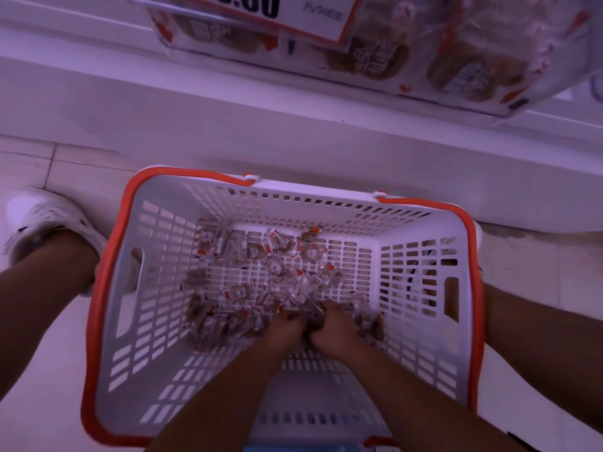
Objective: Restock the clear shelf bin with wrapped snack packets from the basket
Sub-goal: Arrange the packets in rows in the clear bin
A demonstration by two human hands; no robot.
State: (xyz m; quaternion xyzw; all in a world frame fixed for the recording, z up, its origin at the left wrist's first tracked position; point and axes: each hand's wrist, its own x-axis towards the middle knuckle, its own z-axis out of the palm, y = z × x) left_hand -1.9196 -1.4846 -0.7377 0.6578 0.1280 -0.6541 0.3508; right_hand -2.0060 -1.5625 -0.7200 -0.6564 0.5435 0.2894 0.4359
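Down on the pale tiled floor (39, 370), against the white shelf base (293, 141): a white slatted basket (163, 321) with orange handles (107, 256), wrapped snack packets (254, 275) scattered thinly over its bottom. Deep inside, near the front right of the pile: left hand (287, 326) and right hand (336, 331) side by side and touching, fingers of both curled down into a clump of packets, gathering them between the palms. Above, at the upper edge: clear shelf bin (456, 60) holding more of the same packets, price card (277, 14) hanging before it; white shoe (42, 220) left of the basket.
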